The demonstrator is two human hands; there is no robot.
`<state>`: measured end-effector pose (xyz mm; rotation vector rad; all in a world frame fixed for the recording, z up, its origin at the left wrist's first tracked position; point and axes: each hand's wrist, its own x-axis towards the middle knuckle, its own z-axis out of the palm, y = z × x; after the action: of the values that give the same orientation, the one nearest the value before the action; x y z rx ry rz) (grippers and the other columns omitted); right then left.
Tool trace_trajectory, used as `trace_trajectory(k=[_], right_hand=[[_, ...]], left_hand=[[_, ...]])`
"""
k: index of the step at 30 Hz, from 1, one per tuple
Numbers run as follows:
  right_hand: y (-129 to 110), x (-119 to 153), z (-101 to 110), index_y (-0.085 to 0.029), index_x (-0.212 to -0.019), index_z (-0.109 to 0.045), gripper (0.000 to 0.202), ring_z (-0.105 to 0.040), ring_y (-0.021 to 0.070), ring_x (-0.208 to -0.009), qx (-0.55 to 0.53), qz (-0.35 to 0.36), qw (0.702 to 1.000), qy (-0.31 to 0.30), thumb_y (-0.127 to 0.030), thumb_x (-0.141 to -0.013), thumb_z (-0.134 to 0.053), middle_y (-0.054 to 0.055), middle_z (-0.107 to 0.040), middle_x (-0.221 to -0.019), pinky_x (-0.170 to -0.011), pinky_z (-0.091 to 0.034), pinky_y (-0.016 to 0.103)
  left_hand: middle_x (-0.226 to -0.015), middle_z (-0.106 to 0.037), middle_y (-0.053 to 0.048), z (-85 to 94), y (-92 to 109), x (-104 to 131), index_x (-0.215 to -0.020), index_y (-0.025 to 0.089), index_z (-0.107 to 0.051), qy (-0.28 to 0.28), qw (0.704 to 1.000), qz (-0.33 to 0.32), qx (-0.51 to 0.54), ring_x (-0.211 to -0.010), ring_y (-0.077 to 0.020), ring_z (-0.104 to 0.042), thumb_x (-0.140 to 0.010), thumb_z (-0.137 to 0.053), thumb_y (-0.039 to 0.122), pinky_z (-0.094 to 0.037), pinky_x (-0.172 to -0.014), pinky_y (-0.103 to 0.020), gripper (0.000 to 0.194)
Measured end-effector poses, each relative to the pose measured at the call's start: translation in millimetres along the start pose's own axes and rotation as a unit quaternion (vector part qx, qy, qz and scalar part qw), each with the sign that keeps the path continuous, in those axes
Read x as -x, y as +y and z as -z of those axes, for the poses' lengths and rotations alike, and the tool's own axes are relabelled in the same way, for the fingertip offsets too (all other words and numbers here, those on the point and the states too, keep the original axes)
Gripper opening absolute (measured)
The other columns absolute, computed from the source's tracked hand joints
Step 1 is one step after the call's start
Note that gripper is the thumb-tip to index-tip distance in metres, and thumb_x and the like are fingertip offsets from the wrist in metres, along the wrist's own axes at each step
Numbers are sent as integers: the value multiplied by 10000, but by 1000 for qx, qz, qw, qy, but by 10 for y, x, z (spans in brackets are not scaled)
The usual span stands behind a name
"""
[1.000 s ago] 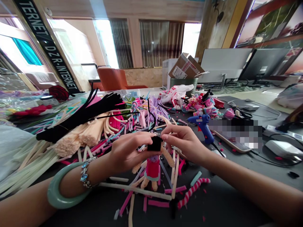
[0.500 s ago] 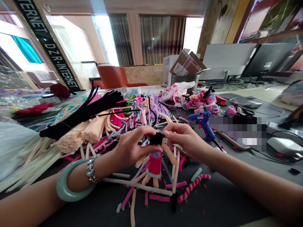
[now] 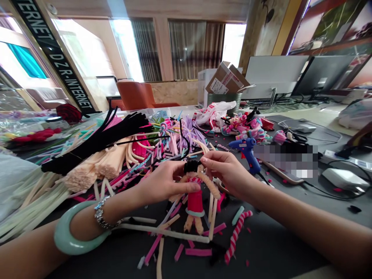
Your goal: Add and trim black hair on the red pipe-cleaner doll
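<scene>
A small pipe-cleaner doll (image 3: 195,201) in a red dress with a pale blue hem hangs upright between my hands, its beige arms and legs showing. My left hand (image 3: 165,180) is wrapped round its upper body, the thumb across the chest. The fingertips of my right hand (image 3: 222,166) pinch at the right side of the doll's black hair (image 3: 192,166). Whether they hold a strand there is too small to tell. Pink, beige and white stem pieces lie beneath the doll.
A blue glue gun (image 3: 249,153) stands to the right of my hands. Bundles of black stems (image 3: 95,141) and beige stems (image 3: 84,174) lie at the left. A red-and-white twisted stem (image 3: 236,236) is at the front right, and a white adapter (image 3: 345,180) farther right.
The doll has turned or tilted in my left hand, so its chest and both arms now show more clearly beneath the black hair. The camera view has shifted slightly.
</scene>
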<state>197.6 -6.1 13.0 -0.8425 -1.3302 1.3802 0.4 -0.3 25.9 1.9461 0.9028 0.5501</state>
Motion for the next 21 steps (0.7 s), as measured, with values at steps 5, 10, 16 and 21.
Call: trace_trajectory(k=[5,10,16,21], right_hand=[[-26,18,-14,-148,-666,-622,246,-464,66,-522,-2,0,1000,-11,-361,-709,-738,-38,-522,-634,-519,-353,220],[-37,39,1,-155,-678,-633,240,-471,71,-528,33,17,999,-25,-372,-728,-724,-34,-533,-635,-516,-362,222],[-61,66,10,-168,-712,-648,240,-478,82,-521,125,61,990,-19,-399,-755,-694,-17,-570,-672,-479,-355,225],[-95,79,-10,-162,-724,-646,257,-470,77,-489,155,78,985,-14,-414,-754,-687,-10,-574,-662,-444,-342,220]], left_hand=[[-980,-665,-43,-83,-34,-8,-1037,169,-602,8,995,-36,88,-881,-195,-647,-768,-699,360,-530,-778,-309,343],[-985,-669,-57,-79,-22,29,-1116,206,-542,132,987,-86,-19,-907,-196,-655,-733,-745,331,-536,-744,-280,451],[-973,-687,-48,-15,34,38,-1018,197,-646,191,931,-218,-224,-893,-182,-640,-774,-710,346,-512,-841,-299,293],[-979,-701,-33,-9,-10,8,-1058,212,-652,160,958,-180,-154,-904,-170,-655,-785,-703,341,-517,-843,-286,305]])
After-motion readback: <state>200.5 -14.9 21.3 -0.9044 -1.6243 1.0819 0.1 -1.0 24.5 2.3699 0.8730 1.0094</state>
